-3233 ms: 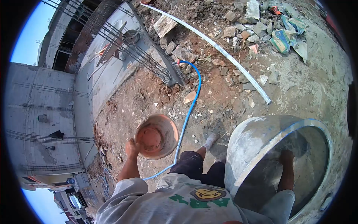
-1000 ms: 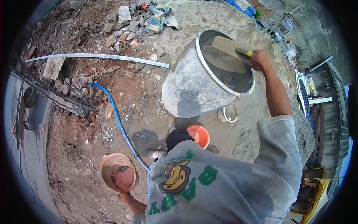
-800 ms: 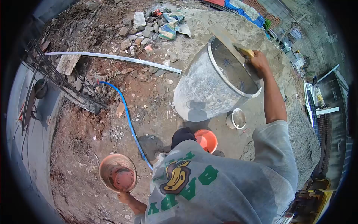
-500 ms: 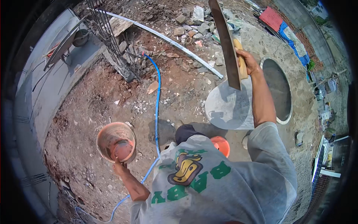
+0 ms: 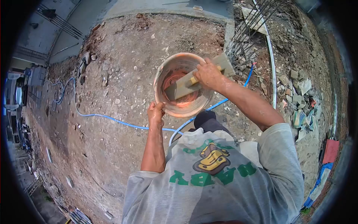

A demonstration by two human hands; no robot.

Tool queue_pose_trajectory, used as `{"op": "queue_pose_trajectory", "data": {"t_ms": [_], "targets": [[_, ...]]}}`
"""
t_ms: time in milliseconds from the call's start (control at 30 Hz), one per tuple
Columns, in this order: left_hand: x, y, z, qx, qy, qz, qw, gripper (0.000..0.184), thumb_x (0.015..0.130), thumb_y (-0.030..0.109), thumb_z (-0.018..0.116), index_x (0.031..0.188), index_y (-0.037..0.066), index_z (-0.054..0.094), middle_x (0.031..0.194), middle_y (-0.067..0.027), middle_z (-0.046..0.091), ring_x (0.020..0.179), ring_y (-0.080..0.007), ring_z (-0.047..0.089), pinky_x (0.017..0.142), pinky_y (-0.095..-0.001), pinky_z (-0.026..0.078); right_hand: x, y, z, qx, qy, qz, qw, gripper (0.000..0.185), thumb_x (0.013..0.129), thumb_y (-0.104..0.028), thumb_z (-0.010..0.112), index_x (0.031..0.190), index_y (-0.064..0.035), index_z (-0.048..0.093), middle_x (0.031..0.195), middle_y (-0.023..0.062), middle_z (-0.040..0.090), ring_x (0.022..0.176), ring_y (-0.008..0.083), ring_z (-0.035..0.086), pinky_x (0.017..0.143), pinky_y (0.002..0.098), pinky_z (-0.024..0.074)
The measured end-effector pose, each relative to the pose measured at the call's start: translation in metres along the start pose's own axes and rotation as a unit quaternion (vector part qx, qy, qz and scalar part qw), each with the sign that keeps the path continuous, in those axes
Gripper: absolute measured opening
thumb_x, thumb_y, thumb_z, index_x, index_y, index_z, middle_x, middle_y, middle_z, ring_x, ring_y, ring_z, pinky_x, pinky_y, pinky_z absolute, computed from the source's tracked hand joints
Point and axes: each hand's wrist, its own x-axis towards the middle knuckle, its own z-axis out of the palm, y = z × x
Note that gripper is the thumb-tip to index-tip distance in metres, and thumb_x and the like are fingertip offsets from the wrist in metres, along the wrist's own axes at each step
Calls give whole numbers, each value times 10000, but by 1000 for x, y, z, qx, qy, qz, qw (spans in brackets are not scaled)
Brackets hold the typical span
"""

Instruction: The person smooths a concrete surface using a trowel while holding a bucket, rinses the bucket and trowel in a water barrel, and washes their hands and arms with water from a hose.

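This is an open-air building site, sunlit, on bare, stony ground (image 5: 112, 153). At the ground's upper edge a grey concrete slab (image 5: 167, 4) meets the soil, and near its corner a cluster of thin steel rods (image 5: 250, 31) juts out uncovered. Broken masonry (image 5: 297, 99) and torn sacks (image 5: 299, 118) lie toward the right edge; a blue hose (image 5: 123, 122) snakes across the dirt. Beyond the upper left corner, more rods stick out from an unfinished wall (image 5: 31, 33). A plasterer's float (image 5: 181, 86) and stained bucket (image 5: 182, 113) fit the setting.
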Motion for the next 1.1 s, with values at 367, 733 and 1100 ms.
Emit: {"op": "queue_pose_trajectory", "data": {"t_ms": [367,733,1100], "targets": [[59,40,-36,-52,202,-19,978,219,668,-14,618,617,103,440,596,11,478,473,-100,434,440,-239,359,60,32,133,548,-81,454,698,709,722,-443,682,1204,18,442,1049,221,527,913,298,562,752,445,480],[136,117,-9,-160,110,-22,981,217,706,78,607,903,76,518,802,-34,568,698,-162,562,653,-321,493,197,28,127,842,-277,339,316,577,788,-310,619,1228,4,414,1107,205,556,855,320,628,713,419,553],[349,244,-30,24,65,90,994,261,832,229,639,966,20,559,896,-55,575,806,-138,553,769,-276,460,354,92,130,768,3,554,321,266,690,-46,551,941,38,538,793,126,587,630,232,617,545,366,557]]}}
